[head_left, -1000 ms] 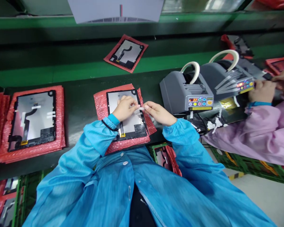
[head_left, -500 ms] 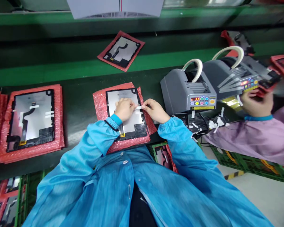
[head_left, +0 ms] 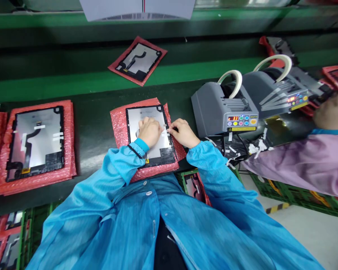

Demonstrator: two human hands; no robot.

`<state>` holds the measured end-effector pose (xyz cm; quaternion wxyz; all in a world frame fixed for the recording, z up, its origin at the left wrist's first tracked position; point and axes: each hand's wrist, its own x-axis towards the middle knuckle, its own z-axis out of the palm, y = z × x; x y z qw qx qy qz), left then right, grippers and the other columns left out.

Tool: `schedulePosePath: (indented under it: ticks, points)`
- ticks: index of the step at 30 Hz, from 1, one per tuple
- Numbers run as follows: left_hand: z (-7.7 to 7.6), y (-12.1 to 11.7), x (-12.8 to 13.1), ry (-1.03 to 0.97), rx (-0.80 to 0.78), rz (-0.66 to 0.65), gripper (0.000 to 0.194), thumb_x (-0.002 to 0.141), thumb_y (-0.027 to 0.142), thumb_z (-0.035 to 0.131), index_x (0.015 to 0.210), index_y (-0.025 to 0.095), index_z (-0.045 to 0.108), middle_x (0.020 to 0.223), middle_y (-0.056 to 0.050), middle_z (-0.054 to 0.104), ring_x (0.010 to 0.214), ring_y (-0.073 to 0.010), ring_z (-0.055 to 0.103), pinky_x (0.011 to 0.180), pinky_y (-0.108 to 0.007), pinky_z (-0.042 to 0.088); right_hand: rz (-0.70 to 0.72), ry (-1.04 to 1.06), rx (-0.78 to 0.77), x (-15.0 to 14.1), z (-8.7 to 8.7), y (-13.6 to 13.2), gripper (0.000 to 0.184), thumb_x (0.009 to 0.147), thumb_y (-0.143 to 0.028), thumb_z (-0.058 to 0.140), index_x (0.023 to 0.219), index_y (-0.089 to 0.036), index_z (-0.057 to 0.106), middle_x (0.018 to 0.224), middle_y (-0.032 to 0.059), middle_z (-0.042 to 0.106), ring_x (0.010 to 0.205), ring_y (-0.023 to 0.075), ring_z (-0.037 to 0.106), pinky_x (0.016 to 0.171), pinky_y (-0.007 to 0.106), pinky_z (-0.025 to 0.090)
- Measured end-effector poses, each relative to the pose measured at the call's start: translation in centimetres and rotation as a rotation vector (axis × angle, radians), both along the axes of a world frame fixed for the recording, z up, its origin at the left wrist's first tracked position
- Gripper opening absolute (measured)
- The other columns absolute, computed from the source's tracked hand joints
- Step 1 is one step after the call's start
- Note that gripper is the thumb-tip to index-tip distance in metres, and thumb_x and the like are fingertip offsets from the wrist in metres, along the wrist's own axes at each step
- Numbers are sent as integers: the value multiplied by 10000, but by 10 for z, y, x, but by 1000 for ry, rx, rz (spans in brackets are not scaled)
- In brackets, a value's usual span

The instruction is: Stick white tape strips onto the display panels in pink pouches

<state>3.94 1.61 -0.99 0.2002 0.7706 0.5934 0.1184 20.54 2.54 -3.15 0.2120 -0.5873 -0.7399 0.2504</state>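
Note:
A tablet panel [head_left: 146, 114], silver inside a black frame, lies on red bubble wrap [head_left: 118, 123] on the dark bench before me. My left hand [head_left: 150, 131] rests on the panel's middle, fingers pressing down at its right side. My right hand [head_left: 182, 133] sits at the panel's right edge, thumb and forefinger pinched on the end of a short white tape strip [head_left: 166, 126] that lies across the panel between both hands.
A second panel [head_left: 36, 140] lies on a stack of red wrap at the left. Another panel [head_left: 137, 60] sits on the green conveyor behind. Two grey tape dispensers [head_left: 224, 108] [head_left: 273, 93] stand to the right. A co-worker's hand [head_left: 331, 110] and pink sleeve fill the right side.
My hands have lowered the tape strip onto the panel and my left fingers now press on it. The panel on the conveyor has drifted left. The co-worker's hand moved right.

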Motion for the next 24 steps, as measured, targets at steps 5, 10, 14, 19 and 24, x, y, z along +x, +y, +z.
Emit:
schedulePosePath:
  ticks: [5, 10, 14, 19, 24]
  points:
    - [-1, -2, -5, -30, 36, 21, 154, 857, 266, 592, 759, 155, 632, 970, -142, 632, 1087, -353, 476, 911, -486, 342, -185, -2, -150, 9, 4, -9, 248, 796, -408, 661, 688, -185, 650, 628, 19, 590, 654, 176, 538, 685, 312, 419]
    - [-1, -3, -1, -39, 35, 46, 122, 850, 264, 605, 794, 160, 637, 980, -131, 628, 1105, -343, 481, 926, -482, 347, -76, -45, 155, -10, 0, -53, 396, 937, -307, 403, 1161, -113, 666, 1106, 162, 635, 1020, 269, 548, 956, 410, 408]
    - [2, -1, -2, -33, 30, 47, 116, 839, 268, 613, 839, 158, 650, 1025, -136, 631, 1133, -347, 483, 945, -485, 355, -48, -154, 128, -22, -3, -66, 468, 930, -290, 399, 1286, -50, 587, 1205, 209, 564, 1073, 316, 499, 1006, 460, 377]
    - [6, -10, -76, -85, 176, 275, 289, 828, 388, 605, 994, 153, 633, 1041, -152, 636, 1093, -333, 524, 988, -469, 366, -77, -137, 138, -18, 0, -52, 425, 917, -335, 429, 1173, -88, 661, 1032, 181, 603, 989, 312, 526, 968, 481, 394]
    - [-9, -40, -135, -138, -75, 573, 267, 817, 451, 569, 743, 195, 586, 745, -112, 641, 857, -305, 622, 813, -396, 462, -139, -74, 183, -29, -14, -42, 441, 789, -330, 602, 1154, -95, 676, 1006, 167, 579, 1016, 327, 525, 978, 490, 404]
